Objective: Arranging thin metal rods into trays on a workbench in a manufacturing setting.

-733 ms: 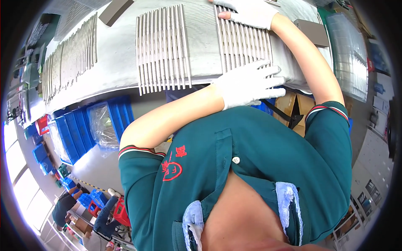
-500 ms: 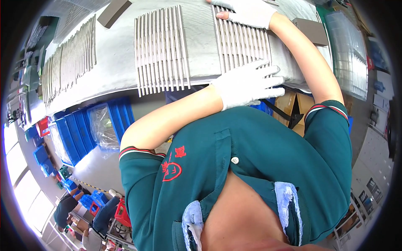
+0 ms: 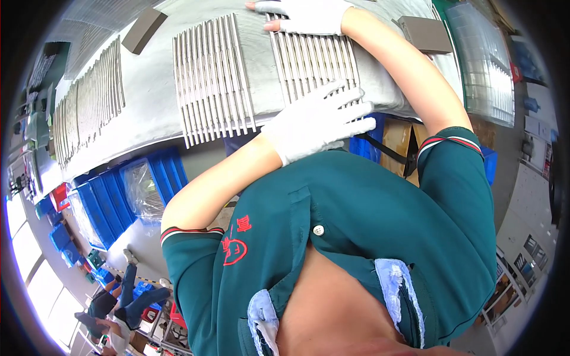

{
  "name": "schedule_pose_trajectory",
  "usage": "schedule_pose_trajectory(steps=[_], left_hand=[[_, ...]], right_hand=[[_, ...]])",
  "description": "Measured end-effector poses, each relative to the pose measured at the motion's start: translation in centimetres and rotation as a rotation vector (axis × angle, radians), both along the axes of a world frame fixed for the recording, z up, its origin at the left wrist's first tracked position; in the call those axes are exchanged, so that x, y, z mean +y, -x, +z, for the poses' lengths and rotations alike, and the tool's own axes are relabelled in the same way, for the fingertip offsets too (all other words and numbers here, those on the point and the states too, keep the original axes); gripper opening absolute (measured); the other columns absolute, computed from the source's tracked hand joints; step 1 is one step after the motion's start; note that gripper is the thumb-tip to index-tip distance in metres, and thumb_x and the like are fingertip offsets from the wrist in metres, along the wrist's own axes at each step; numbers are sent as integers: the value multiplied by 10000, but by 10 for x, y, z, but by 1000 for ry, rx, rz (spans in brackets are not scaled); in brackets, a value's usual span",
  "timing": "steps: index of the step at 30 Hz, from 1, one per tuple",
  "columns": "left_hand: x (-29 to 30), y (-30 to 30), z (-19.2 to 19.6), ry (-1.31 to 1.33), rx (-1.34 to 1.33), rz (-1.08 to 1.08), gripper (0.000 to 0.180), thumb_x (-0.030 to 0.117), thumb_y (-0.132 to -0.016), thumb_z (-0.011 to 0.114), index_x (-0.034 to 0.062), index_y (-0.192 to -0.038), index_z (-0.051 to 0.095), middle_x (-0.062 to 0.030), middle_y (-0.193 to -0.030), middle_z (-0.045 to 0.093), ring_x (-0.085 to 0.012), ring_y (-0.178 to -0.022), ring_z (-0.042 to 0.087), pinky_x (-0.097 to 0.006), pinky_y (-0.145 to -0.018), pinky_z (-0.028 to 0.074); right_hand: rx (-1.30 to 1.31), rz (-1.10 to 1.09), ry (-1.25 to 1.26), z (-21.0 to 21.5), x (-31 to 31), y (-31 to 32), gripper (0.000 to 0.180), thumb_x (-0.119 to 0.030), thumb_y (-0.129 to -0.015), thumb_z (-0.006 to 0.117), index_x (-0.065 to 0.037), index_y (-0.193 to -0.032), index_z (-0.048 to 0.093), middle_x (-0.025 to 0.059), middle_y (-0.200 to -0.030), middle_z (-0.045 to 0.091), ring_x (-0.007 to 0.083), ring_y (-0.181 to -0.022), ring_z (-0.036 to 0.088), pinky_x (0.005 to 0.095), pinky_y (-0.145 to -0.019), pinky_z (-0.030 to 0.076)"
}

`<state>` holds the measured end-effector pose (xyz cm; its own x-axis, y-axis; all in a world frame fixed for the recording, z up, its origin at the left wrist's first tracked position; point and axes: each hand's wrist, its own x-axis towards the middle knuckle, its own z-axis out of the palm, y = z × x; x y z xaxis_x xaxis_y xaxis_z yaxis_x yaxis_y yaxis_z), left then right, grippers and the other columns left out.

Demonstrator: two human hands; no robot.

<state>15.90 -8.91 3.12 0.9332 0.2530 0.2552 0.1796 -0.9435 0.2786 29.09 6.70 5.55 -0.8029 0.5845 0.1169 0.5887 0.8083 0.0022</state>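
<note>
In the head view, three rows of metal rods lie on the table (image 3: 148, 89). The right row (image 3: 314, 59), between the two hands, shows roughly a dozen rods, partly covered; the middle row (image 3: 212, 77) has about a dozen too; the left row (image 3: 89, 95) is packed too tightly to count. Two brown blocks (image 3: 143, 31) sit on the table, one far left, one on the right.

The gloved left hand (image 3: 320, 121) lies over the right row's near ends, fingers straight and spread, closed around nothing. The gloved right hand (image 3: 317, 16) spans its far ends; whether it grips any rod, I cannot tell.

The middle row's near ends jut past the table's near edge. A bare strip separates the left and middle rows, a narrower one the middle and right rows, and there is open cloth between the right row and the right block.

Compared with half a second ago, the right row and both hands have shifted left, narrowing the gap to the middle row.
</note>
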Motion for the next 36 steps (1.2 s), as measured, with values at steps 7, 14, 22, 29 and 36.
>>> schedule_pose_trajectory(steps=[7, 14, 22, 29, 36], left_hand=[[-2, 7, 3, -4, 38, 25, 605, 290, -778, 662, 191, -1341, 465, -59, -1360, 473, -262, -1295, 413, -457, -1124, 276], [2, -13, -2, -2, -21, -43, 599, 242, -758, 651, 206, -1329, 472, -74, -1340, 484, -277, -1284, 422, -426, -1109, 305], [2, -18, -1, 16, -83, -61, 464, 194, -810, 565, 190, -1272, 525, -76, -1334, 487, -268, -1270, 430, -410, -1095, 317], [0, 1, 5, 15, 8, -2, 526, 237, -776, 635, 162, -1283, 516, -81, -1338, 487, -275, -1267, 432, -444, -1107, 299], [-2, 10, 7, 29, 27, 13, 539, 236, -774, 618, 151, -1293, 498, -84, -1334, 490, -280, -1257, 447, -447, -1105, 302]], right_hand=[[17, -19, 78, 0, -2, 7, 630, -508, -911, 438, -69, -1362, 472, 192, -1481, 320, 388, -1390, 227, 478, -1153, 148], [-46, -61, 80, 0, -3, -15, 601, -500, -920, 426, -86, -1352, 487, 204, -1480, 314, 400, -1389, 223, 492, -1149, 151], [-45, -69, 66, 3, -5, -22, 594, -483, -918, 438, -86, -1358, 476, 204, -1477, 318, 397, -1386, 230, 487, -1148, 153], [3, -23, 11, 0, -1, -3, 593, -478, -905, 451, -73, -1337, 493, 203, -1460, 346, 389, -1374, 259, 479, -1147, 167], [3, -27, 87, -1, 0, 7, 622, -512, -908, 439, -74, -1346, 488, 203, -1472, 331, 391, -1385, 241, 481, -1148, 170]])
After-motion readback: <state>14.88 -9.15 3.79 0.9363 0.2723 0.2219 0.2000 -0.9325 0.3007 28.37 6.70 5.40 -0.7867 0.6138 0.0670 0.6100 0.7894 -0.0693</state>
